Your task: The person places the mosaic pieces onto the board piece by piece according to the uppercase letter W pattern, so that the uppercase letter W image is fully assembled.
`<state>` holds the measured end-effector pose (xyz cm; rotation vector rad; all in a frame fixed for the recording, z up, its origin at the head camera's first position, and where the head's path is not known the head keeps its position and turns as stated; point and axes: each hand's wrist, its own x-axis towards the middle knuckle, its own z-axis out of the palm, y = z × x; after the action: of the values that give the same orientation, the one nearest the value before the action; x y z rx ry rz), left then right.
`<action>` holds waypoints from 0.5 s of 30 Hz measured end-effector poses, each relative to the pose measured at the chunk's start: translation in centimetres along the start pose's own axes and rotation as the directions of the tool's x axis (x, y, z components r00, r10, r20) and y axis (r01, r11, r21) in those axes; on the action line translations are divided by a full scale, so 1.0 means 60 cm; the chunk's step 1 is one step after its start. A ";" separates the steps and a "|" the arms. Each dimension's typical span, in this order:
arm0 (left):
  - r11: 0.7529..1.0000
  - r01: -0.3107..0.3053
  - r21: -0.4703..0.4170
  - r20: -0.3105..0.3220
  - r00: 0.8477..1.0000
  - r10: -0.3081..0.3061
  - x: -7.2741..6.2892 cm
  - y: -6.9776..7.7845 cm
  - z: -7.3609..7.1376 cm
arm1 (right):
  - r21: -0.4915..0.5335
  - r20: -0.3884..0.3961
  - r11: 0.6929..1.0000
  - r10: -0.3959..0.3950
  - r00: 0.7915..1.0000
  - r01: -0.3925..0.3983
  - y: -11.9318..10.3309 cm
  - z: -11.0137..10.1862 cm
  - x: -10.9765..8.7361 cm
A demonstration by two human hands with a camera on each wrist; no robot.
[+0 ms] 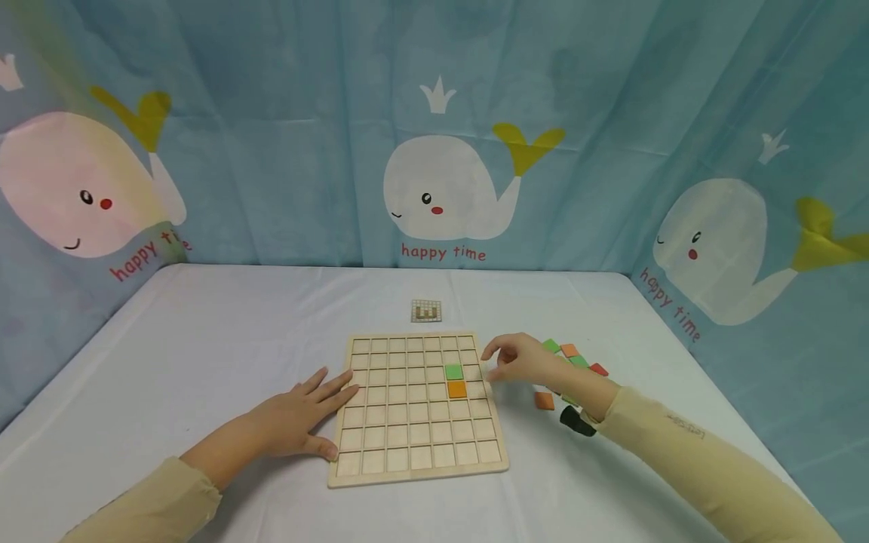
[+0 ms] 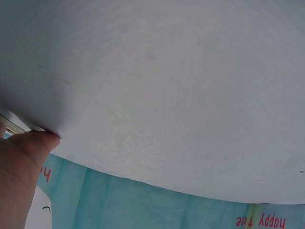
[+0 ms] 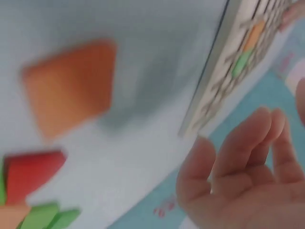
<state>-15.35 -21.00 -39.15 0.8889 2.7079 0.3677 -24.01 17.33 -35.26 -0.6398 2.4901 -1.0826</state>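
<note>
A square wooden grid board (image 1: 416,478) lies on the white table. One green tile (image 1: 453,372) and one orange tile (image 1: 457,389) sit in neighbouring cells on its right side. My left hand (image 1: 299,413) rests spread along the board's left edge, its fingertips over the rim and its thumb near the lower corner. My right hand (image 1: 524,359) hovers just beyond the board's right edge. Its fingers are loosely bent, thumb apart from index, and I see no tile between them. In the right wrist view, those fingers (image 3: 248,138) hold nothing visible.
Right of the board lie loose tiles: a separate orange tile (image 1: 545,400), a red tile (image 1: 598,369) and several green and orange ones, partly hidden by my right arm. A black object (image 1: 577,421) lies below that forearm. A small patterned grid card (image 1: 426,311) lies behind the board.
</note>
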 end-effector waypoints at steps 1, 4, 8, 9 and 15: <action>1.000 -0.002 -0.001 -0.002 1.000 0.002 0.000 0.000 0.000 | 0.009 -0.001 1.000 -0.003 1.000 0.003 0.001 -0.007 -0.003; 1.000 -0.006 -0.003 -0.005 1.000 0.006 -0.001 0.000 -0.001 | 0.013 -0.004 1.000 0.002 1.000 -0.002 0.005 -0.028 -0.010; 1.000 -0.004 -0.007 -0.005 1.000 0.004 -0.001 0.001 -0.001 | -0.023 -0.016 1.000 0.017 1.000 -0.017 0.016 -0.054 -0.017; 1.000 -0.004 -0.008 -0.005 1.000 0.004 -0.002 0.001 -0.001 | -0.028 -0.016 0.999 0.020 1.000 -0.020 0.019 -0.059 -0.018; 1.000 -0.008 -0.003 -0.006 1.000 0.008 -0.002 0.000 0.000 | -0.025 -0.029 0.999 0.037 0.999 -0.038 0.045 -0.094 -0.030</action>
<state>-15.24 -21.07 -39.13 0.9001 2.7093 0.3768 -25.90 23.26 -33.39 -0.5860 2.5339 -1.0547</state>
